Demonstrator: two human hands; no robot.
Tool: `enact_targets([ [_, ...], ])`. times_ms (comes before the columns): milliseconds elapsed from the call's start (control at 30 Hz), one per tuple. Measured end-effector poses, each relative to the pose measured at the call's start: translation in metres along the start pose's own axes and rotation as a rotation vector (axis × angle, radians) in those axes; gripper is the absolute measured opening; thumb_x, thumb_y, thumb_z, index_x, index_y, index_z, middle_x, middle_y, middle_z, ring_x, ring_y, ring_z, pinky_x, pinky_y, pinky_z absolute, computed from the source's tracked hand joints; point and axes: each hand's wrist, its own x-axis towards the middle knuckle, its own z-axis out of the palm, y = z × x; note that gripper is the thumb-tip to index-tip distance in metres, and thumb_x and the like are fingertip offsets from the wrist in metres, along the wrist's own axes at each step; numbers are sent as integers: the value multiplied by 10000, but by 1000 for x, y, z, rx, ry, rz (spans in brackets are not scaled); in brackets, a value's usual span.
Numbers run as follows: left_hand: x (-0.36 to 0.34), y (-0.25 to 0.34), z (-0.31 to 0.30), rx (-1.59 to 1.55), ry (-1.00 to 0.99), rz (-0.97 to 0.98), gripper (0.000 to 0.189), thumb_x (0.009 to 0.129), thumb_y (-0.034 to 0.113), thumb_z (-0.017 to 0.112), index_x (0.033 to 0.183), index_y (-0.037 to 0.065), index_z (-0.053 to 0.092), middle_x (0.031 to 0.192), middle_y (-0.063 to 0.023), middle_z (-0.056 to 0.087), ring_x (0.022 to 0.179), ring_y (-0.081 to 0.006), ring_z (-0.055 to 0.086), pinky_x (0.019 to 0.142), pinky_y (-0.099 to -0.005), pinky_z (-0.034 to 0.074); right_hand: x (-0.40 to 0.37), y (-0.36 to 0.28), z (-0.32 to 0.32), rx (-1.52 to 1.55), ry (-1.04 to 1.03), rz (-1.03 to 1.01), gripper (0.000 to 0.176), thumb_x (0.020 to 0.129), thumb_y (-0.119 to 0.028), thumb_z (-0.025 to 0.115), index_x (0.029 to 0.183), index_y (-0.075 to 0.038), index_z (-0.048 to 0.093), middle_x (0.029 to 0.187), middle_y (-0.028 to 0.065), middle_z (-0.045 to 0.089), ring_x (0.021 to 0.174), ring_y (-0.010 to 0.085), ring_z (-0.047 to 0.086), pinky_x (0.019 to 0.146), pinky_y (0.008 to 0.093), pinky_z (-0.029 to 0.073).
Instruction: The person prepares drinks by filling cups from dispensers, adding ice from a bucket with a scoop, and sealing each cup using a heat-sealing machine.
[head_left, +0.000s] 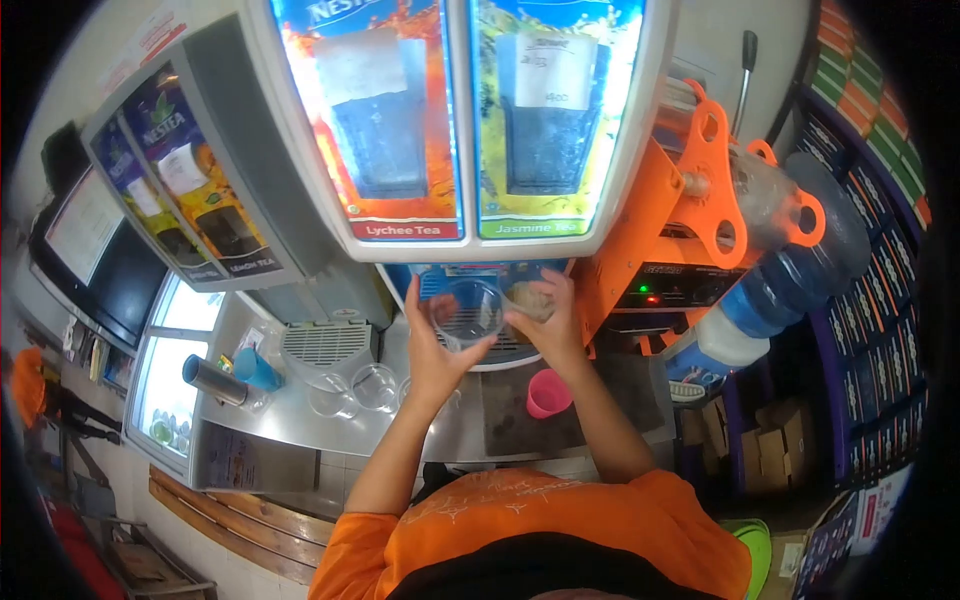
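My left hand [437,345] is wrapped round a clear plastic cup [466,310], its round rim turned toward the camera. Close on its right, my right hand [553,318] grips a second clear cup [529,300], which looks cloudy or filled with something pale. Both cups are in front of the drip tray [520,352] of the lit tea dispenser [462,247]. A pink cup [548,394] stands on the dark mat [627,400] below my right hand. Several clear cups [374,387] are on the metal counter [290,425] to the left of my left forearm.
An orange machine [640,235] stands at the right, beside large blue water bottles [765,295]. A second dispenser [215,150] is at the left, with a grated tray [328,342] below. A blue cup [258,370] and a metal tumbler [213,378] are at the counter's left end.
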Motion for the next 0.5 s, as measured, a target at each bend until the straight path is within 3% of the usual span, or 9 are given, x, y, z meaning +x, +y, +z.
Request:
enact_targets([
  [67,8,-6,11,-60,30,-21,1077,587,133,846,1402,22,150,1173,-192,499,1065,-274,547,940,-363,423,-12,-6,-10,58,30,15,810,624,-202,841,1245,20,371,1075,179,550,1035,251,560,876,348,458],
  [167,16,-19,27,-54,10,62,876,590,168,853,1280,-31,351,1137,-202,554,1078,-276,553,929,-361,427,-30,-32,-37,-110,60,-82,823,605,-140,844,1257,13,366,1121,169,539,1069,237,549,901,346,450],
  [233,21,-26,41,-82,-19,51,834,592,176,855,1249,-38,388,1126,-198,562,1064,-270,559,917,-353,430,-44,-40,-53,25,18,49,844,587,-106,846,1268,-2,358,1168,161,527,1101,234,536,929,346,438],
  [300,30,-27,53,-111,-47,38,792,593,184,856,1218,-44,425,1116,-194,570,1049,-263,565,904,-346,434,-57,-53,-70,-27,44,31,856,581,-101,847,1274,-9,353,1176,160,526,1108,234,532,935,345,436],
  [400,44,-23,66,-169,-36,-37,686,599,215,858,1117,-60,501,1056,-189,598,960,-255,590,833,-331,458,-82,-52,-96,-89,82,33,873,574,-95,849,1282,-20,344,1191,158,525,1125,234,521,950,348,426],
  [467,52,-22,69,10,27,-98,606,612,239,854,1029,-70,541,957,-172,623,862,-243,602,757,-326,473,-101,-49,-112,-97,109,68,879,573,-94,848,1286,-24,340,1198,157,523,1135,234,513,959,350,418],
  [500,55,-27,74,-14,68,-31,568,623,250,851,983,-76,557,892,-161,626,804,-232,601,724,-327,480,-111,-48,-118,-81,138,145,880,571,-94,849,1285,-23,341,1204,159,521,1145,234,506,969,355,409],
])
